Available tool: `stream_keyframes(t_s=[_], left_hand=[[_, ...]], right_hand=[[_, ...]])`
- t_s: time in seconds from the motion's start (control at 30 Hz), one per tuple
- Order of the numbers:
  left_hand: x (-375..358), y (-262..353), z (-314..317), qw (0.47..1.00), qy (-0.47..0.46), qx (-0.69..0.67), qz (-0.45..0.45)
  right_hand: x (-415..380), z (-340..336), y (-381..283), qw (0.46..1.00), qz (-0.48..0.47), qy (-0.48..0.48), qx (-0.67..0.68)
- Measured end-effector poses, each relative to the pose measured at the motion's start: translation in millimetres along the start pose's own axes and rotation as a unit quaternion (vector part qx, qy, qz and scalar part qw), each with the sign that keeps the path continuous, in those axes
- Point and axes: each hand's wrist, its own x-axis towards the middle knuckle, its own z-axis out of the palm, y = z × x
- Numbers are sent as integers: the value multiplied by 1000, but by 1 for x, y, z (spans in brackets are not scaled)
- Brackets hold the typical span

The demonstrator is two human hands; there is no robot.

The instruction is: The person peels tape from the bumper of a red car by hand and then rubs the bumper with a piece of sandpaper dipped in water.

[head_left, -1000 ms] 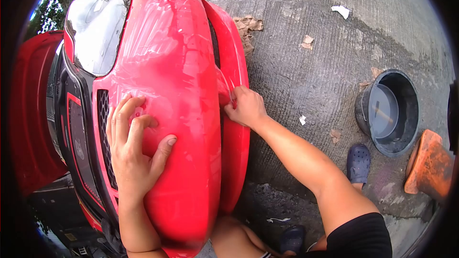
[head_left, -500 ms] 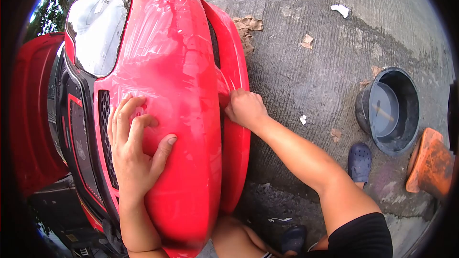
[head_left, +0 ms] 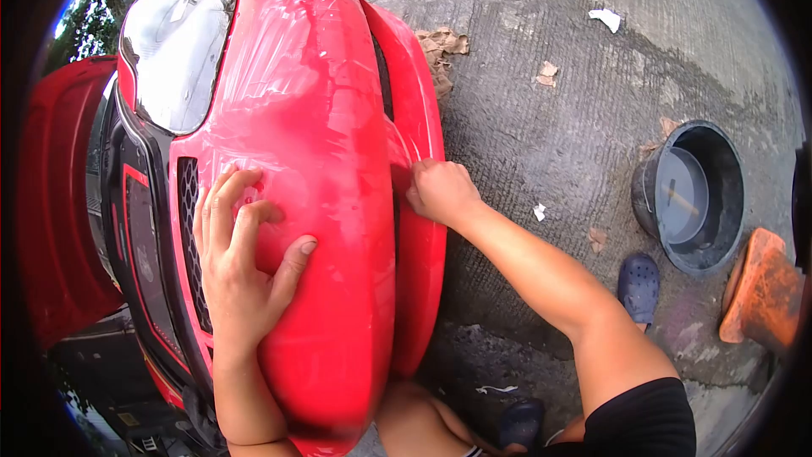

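Note:
A glossy red car bumper [head_left: 330, 288] fills the left middle of the view, with wrinkled, streaky red wrap film [head_left: 279, 42] over its upper part. My left hand [head_left: 241, 262] rests on the bumper beside the honeycomb grille [head_left: 190, 228], fingers apart and slightly bent, thumb out to the right. At the lower slot, my right hand [head_left: 441, 192] is closed against the lip. A taut red fold of the film runs across the slot to its fingers; the fingertips themselves are hidden.
A clear headlight [head_left: 176, 51] sits at upper left, near a raised red panel [head_left: 63, 203]. On the concrete are a black basin [head_left: 732, 203] with water, an orange plastic stool-like object [head_left: 765, 288], crumpled brown paper [head_left: 438, 51] and scraps. My feet wear blue clogs [head_left: 639, 288].
The whole view has shifted very slightly, with things sitting a little further right. Both hands keep their places on the bumper.

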Motion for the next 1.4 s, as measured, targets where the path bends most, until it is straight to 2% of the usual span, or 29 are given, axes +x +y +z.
stream_keyframes(t_s=[0.37, 0.87, 1.4], left_hand=[[3, 3, -5, 1000, -1, 5, 6], [1, 1, -9, 1000, -6, -1, 3], [1, 2, -10, 1000, -6, -1, 2]], right_hand=[[1, 1, -3, 999, 3, 28, 29], [-1, -2, -1, 1000, 13, 1, 18], [-4, 3, 6, 998, -8, 30, 53]])
